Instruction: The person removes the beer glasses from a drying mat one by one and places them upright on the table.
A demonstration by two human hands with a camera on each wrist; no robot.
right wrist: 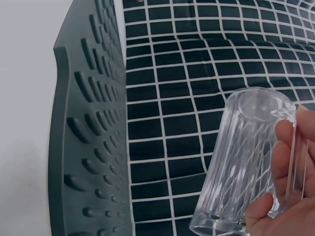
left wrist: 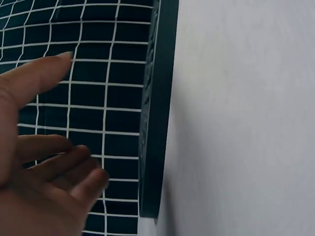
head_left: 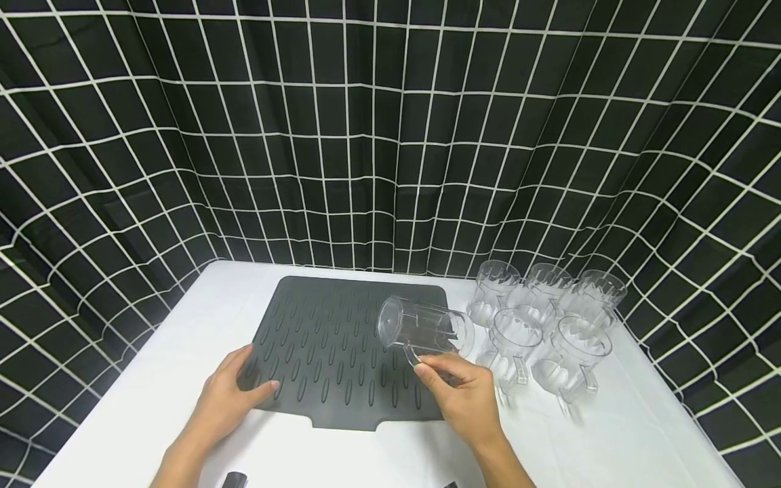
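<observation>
Over the right part of a dark grey ridged mat (head_left: 317,339), my right hand (head_left: 466,400) holds a clear mug (head_left: 427,325) by its handle. The mug lies sideways in the air, its length running left to right in the head view. In the right wrist view, fingers curl round the handle of the same fluted mug (right wrist: 246,157). My left hand (head_left: 228,393) is at the mat's left front corner, thumb and fingers spread apart. From the left wrist view, that hand (left wrist: 54,172) holds nothing and stands off the mat's edge (left wrist: 160,108).
Several clear mugs stand upright in two rows to the mat's right, including a front mug (head_left: 570,359) and a back mug (head_left: 494,291). The white table (head_left: 647,420) is enclosed by a black, white-gridded curtain (head_left: 378,156). Small dark objects show at the front edge.
</observation>
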